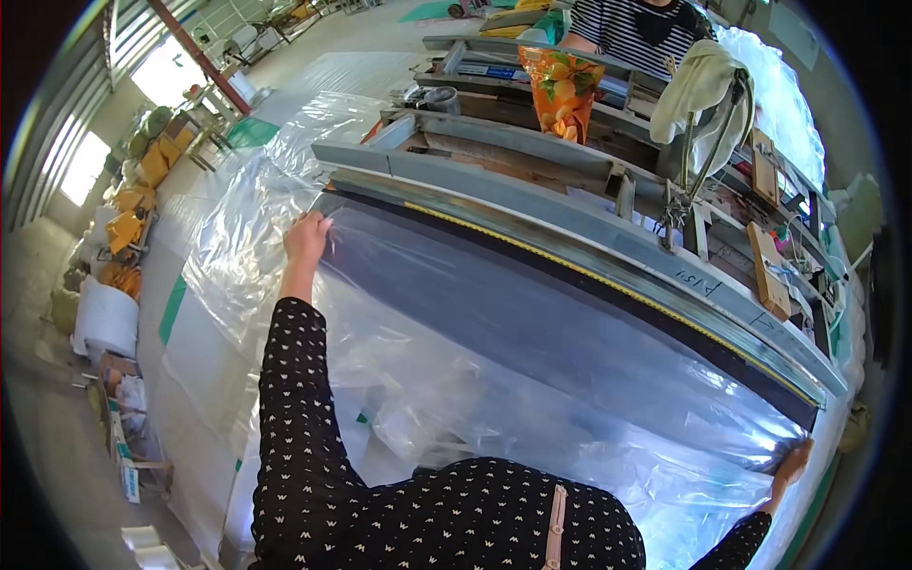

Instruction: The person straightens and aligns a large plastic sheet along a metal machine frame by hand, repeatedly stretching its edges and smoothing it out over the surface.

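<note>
**Both hands on the plastic sheet**

My left hand (306, 237) has its grip closed on the far left corner of the clear plastic sheet (532, 370), pinching the edge. My right hand (790, 465) presses on the sheet's right edge; I cannot tell whether that grip is closed. The sheet lies stretched across the dark counter (560, 275), reaching up to the long metal bar (589, 237) with its yellow strip. Beyond the bar stand an orange printed bag (560, 90) and a person in a striped shirt (636, 28).
</note>
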A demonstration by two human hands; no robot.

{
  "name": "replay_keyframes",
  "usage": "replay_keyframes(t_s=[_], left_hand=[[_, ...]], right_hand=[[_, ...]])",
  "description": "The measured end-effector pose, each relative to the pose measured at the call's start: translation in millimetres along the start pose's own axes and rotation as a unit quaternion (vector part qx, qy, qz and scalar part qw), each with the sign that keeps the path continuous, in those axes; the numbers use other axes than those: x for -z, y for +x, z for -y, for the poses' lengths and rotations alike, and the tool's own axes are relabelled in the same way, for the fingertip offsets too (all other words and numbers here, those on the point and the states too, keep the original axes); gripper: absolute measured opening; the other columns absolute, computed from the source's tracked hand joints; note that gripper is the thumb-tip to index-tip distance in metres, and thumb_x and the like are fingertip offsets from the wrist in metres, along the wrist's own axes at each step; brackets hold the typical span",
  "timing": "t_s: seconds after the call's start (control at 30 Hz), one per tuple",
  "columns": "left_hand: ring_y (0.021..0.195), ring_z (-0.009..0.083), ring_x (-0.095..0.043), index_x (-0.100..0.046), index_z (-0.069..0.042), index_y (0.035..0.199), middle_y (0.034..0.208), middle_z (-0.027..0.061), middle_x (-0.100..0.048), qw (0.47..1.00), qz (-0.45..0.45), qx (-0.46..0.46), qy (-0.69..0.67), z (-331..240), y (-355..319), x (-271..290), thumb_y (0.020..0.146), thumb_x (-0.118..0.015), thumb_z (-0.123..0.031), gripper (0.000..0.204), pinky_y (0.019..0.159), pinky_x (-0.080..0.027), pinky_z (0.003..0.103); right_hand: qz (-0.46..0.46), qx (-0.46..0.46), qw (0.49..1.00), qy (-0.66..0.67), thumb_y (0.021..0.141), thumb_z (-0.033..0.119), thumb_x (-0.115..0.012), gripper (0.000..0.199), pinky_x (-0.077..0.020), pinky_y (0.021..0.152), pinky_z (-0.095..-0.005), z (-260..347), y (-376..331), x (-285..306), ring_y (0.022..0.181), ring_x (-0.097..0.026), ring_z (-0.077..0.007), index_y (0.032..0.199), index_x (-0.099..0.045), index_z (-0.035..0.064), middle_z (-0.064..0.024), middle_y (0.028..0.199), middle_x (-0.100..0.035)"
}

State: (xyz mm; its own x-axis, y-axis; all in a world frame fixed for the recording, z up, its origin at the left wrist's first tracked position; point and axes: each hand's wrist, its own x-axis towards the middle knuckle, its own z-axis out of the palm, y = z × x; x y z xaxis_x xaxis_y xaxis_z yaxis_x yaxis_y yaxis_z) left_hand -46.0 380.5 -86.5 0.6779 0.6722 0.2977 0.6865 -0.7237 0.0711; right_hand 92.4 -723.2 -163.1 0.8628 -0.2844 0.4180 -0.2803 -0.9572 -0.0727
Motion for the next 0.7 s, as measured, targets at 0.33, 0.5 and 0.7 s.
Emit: replay_keyframes(t_s=[0.33, 0.5, 0.7], left_hand=[[0.100, 0.0237, -0.048, -0.061, -0.013, 0.091, 0.092, 0.0041, -0.058, 0.928, 0.064, -0.365, -0.041, -118.5, -32.4, 35.7, 0.072, -0.064, -0.024, 0.023, 0.092, -0.032, 0.038], [0.090, 0.0230, -0.049, -0.059, -0.012, 0.076, 0.080, 0.0030, -0.055, 0.934, 0.151, -0.312, -0.086, -121.3, -32.5, 43.1, 0.072, -0.064, -0.023, 0.014, 0.084, -0.036, 0.038], [0.088, 0.0220, -0.049, -0.056, -0.011, 0.074, 0.081, 0.0012, -0.055, 0.936, 0.083, -0.330, -0.088, -124.7, -28.7, 25.0, 0.072, -0.064, -0.023, 0.015, 0.080, -0.036, 0.037]], right_hand=[[-0.022, -0.025, 0.998, -0.062, 0.089, 0.018, -0.033, 0.039, -0.0377, 0.094, -0.0334, -70.2, 17.3, -16.3, 0.109, -0.050, -0.0294, 0.123, -0.044, 0.0019, -0.0147, 0.123, -0.049], [-0.011, -0.090, 0.996, 0.017, 0.090, 0.018, -0.032, 0.038, -0.0375, 0.094, -0.0330, -42.1, 16.9, -8.3, 0.108, -0.051, -0.0285, 0.121, -0.047, 0.0021, -0.0140, 0.118, -0.053], [-0.111, -0.079, 0.990, 0.035, 0.092, 0.015, -0.037, 0.031, -0.0407, 0.090, -0.0298, -66.8, 19.3, 16.9, 0.103, -0.055, -0.0256, 0.116, -0.051, 0.0018, -0.0150, 0.112, -0.057]])
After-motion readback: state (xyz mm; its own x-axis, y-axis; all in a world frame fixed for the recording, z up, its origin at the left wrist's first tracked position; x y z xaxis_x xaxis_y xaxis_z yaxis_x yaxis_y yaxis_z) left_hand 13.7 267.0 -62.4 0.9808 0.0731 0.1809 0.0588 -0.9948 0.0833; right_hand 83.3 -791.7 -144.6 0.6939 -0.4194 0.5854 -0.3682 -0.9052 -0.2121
